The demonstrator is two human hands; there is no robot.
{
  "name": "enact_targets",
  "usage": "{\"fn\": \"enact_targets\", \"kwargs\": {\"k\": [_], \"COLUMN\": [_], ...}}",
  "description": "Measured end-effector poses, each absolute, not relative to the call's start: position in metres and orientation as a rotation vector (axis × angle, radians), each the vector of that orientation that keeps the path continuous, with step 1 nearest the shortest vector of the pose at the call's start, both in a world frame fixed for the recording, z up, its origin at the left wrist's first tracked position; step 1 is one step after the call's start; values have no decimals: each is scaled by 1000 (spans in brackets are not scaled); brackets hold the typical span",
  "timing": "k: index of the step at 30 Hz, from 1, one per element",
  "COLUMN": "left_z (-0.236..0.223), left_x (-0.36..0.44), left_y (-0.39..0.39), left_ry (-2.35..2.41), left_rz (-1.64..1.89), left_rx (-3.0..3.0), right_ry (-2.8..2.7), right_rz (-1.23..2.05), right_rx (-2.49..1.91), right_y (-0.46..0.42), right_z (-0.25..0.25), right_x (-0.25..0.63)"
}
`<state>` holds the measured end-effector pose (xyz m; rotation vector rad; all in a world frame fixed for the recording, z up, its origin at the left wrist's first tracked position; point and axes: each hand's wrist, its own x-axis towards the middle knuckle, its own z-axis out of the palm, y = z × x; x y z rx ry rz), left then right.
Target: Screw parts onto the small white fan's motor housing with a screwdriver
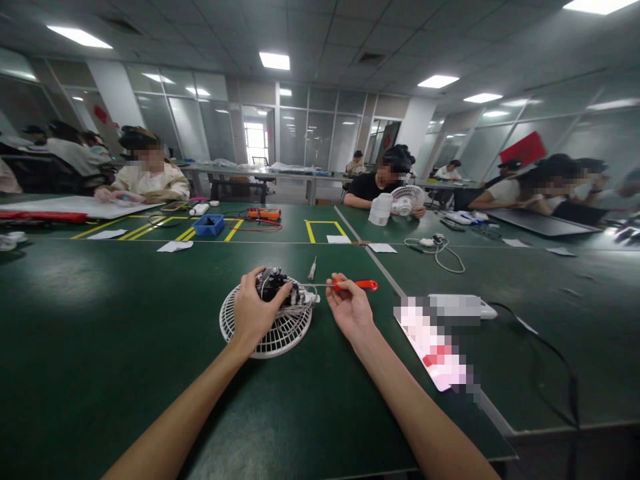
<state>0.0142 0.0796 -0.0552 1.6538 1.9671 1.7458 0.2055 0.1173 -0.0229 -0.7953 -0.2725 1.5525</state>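
My left hand (257, 308) is wrapped round a black fan motor (273, 285), which sits on a round white fan grille (277, 341) lying on the green table. Pale wires bunch beside the motor on its right. In my right hand (350, 303) is a screwdriver (369, 285) with a red-orange handle, pinched between thumb and fingers. Its thin shaft points left and reaches the motor's right side; whether the tip touches a screw is too small to tell. A small screwdriver-like tool (313, 268) with a pale handle lies just beyond the grille.
Farther back are a blue parts box (209, 225), an orange multimeter (265, 214) and a coiled white cable (443, 252). To my right lie a lit, blurred phone-like slab (430, 350) and a white device (457, 306) with a black cable. Across the table, a person holds a white fan (407, 199).
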Motion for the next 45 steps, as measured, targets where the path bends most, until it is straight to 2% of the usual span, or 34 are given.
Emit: {"fn": "enact_targets", "kwargs": {"k": [45], "left_z": [-55], "left_x": [14], "left_y": [79], "left_ry": [2005], "left_rz": [1690], "left_rx": [1695], "right_ry": [-405], "right_rz": [1343], "right_rx": [-973], "right_y": [133], "right_z": [-39], "right_x": [210]}}
